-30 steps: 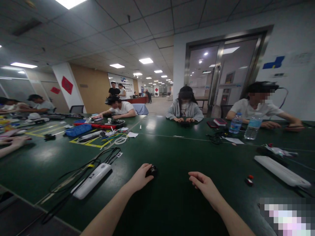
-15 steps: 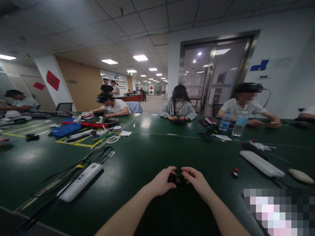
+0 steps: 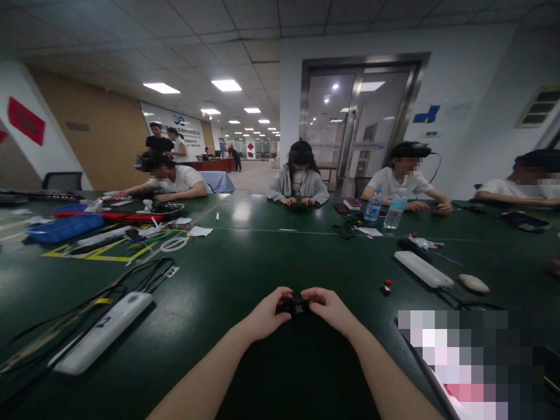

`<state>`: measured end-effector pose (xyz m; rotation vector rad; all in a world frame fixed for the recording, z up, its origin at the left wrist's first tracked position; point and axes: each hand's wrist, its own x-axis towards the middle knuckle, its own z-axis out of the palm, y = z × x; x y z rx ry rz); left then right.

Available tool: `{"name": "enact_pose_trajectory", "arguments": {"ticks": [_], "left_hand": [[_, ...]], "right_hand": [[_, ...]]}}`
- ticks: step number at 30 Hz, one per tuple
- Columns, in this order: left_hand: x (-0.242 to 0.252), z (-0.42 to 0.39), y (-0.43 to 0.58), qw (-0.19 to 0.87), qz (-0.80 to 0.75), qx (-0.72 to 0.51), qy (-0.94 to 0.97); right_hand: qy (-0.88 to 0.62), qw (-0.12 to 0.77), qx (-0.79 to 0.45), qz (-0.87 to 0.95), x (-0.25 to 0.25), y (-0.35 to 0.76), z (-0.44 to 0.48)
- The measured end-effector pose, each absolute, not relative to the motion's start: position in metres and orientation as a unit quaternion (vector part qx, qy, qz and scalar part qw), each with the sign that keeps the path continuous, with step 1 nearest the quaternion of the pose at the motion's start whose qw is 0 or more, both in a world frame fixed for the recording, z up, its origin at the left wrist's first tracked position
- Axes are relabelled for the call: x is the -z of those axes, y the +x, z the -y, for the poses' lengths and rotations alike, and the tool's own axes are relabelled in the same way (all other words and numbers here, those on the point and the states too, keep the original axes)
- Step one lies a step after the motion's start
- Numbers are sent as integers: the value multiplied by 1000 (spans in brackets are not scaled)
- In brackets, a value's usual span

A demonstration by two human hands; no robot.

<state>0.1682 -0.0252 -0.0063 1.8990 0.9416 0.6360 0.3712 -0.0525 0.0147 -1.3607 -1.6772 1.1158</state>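
Note:
A small black object (image 3: 298,307) rests low over the green table (image 3: 245,268), close in front of me. Its exact kind is too dark and small to make out; a paler patch shows at its middle. My left hand (image 3: 266,315) is closed around its left end, thumb below and fingers above. At the other end, my right hand (image 3: 331,309) pinches it with bent fingers. Both forearms reach in from the bottom of the head view.
A white power strip (image 3: 107,332) marked 2 lies left with black cables. At right are a small red-and-black item (image 3: 387,286), another white strip (image 3: 422,268), a pale mouse-shaped object (image 3: 473,283) and a pixelated screen (image 3: 464,361). Water bottles (image 3: 396,210) and co-workers (image 3: 300,181) are across the table.
My view has turned to the right, so the room and table things appear shifted left. Both hands keep hold of the black object, with little change in their grip.

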Motion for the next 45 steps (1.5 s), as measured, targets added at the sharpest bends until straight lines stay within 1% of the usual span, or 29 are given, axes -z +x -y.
{"name": "enact_pose_trajectory", "arguments": {"ticks": [3,8,18,26,29,40,42,45], "left_hand": [[4,26,169,441,-387,-263,766],[2,26,169,437,-393,-260,766],[0,26,167,447,-387,-264,762],[10,21,168,455,-373,-282,758],[10,20,168,455,-374,-280,758],[10,19,166,448,-380,-274,761],[9,20,165,449,-382,-269,762],[6,22,165,445,-388,-264,762]], "right_hand": [[-525,302,-384,697,-23,369,59],[-534,273,-345,722,-24,363,63],[-540,276,-326,725,-23,358,62],[-529,269,-295,749,-24,357,61],[-534,263,-305,744,-25,356,62],[-540,287,-321,723,-25,351,64],[-547,313,-346,695,-24,352,62],[-547,380,-407,626,-21,357,58]]}}
